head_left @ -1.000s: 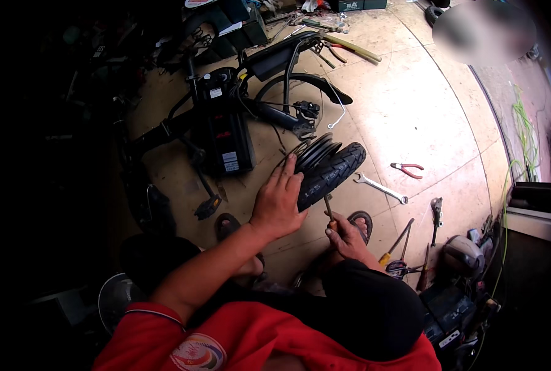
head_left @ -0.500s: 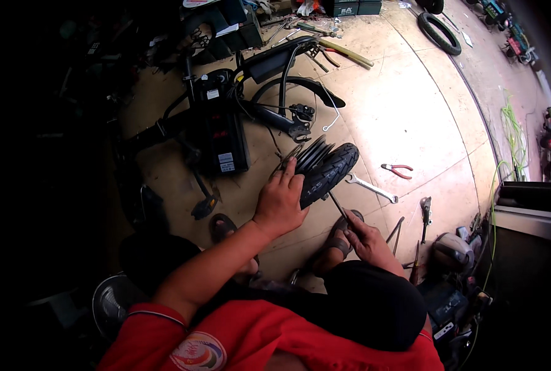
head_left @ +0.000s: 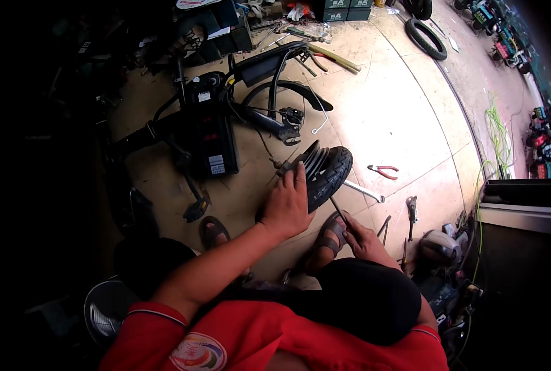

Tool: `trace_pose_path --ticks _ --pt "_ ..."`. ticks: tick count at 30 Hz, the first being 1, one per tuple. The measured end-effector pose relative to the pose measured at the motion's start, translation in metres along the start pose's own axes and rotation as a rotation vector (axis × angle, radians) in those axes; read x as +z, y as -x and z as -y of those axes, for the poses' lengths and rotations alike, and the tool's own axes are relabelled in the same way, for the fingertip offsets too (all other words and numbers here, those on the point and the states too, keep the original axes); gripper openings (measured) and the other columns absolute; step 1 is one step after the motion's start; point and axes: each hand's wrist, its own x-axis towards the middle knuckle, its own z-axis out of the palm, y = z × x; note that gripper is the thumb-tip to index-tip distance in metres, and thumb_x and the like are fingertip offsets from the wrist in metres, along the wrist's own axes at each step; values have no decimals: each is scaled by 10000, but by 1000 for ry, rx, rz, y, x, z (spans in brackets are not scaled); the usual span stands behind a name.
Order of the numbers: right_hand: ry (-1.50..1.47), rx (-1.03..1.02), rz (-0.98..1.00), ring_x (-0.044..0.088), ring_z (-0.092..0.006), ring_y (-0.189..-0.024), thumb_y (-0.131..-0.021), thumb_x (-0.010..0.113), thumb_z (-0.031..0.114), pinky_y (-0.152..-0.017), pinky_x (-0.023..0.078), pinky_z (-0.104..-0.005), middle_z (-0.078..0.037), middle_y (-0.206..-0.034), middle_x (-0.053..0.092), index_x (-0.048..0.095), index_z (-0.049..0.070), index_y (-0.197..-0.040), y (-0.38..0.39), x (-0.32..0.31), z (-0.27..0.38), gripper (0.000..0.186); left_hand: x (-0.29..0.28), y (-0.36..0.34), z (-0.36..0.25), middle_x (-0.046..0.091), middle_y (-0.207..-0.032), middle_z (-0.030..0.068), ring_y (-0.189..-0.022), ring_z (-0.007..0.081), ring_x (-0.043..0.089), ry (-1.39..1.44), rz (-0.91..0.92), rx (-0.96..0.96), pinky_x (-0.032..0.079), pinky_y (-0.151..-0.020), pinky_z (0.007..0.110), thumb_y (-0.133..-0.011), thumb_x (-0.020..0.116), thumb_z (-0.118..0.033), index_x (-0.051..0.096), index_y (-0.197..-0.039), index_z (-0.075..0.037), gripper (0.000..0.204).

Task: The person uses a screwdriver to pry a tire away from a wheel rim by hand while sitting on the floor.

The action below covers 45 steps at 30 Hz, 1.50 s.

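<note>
A small wheel stands tilted between my feet, its black treaded tire [head_left: 332, 179] sitting to the right of the bare rim [head_left: 314, 159]. My left hand [head_left: 288, 203] grips the wheel from the near left side, fingers stretched up along the rim and palm against the tire. In my right hand [head_left: 363, 241] is a thin dark tire lever [head_left: 339, 212], closed in the fingers. The lever's far end reaches the tire's lower right edge; its tip is hidden there. A combination wrench [head_left: 367, 191] lies on the floor just behind the tire.
Beyond the wheel, to the left, an electric bike frame [head_left: 210, 139] lies on the tiles. Red-handled pliers [head_left: 384, 170] and an adjustable wrench [head_left: 411, 216] lie to the right. Farther off are a loose tire [head_left: 425, 39] and a yellow-handled tool [head_left: 334, 57]. My sandalled feet flank the wheel.
The wheel has turned and tipped slightly, so the tire looks more upright, and my left hand has shifted with it. My right hand still holds the lever at the tire. The whole view has shifted slightly.
</note>
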Motion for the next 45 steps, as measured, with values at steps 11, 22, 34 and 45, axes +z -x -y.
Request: trace_pose_path --ticks 11,22,34,45 --pt "27 70 108 685 -439 -1211 -1067 609 149 -1026 536 -425 -265 -1295 702 453 133 -1601 7 -21 16 556 2 10 5 546 -1274 284 -1130 458 616 44 -49 -4 546 -977 497 -778 867 -346 313 -1572 127 1077" --pt "147 226 231 735 -425 -986 -1048 632 162 -888 574 -446 -256 -1084 732 490 120 -1553 11 -54 35 526 15 26 19 590 -1206 246 -1058 420 644 112 -86 88 558 -910 485 -771 871 -329 415 -1512 98 970" --pt "703 -528 -150 654 -327 -848 -937 640 75 -748 525 -446 -111 -874 617 701 147 -1155 -131 -59 -52 237 11 28 42 648 -1136 250 -996 436 680 112 -208 74 576 -857 498 -788 861 -312 494 -1442 65 839" --pt "-35 -150 -373 651 -351 -731 -887 672 82 -683 535 -431 -130 -792 623 664 83 -1010 -64 69 -71 123 2 -23 18 713 -1137 287 -1011 470 708 60 -230 10 577 -906 492 -784 901 -311 615 -1317 62 711"
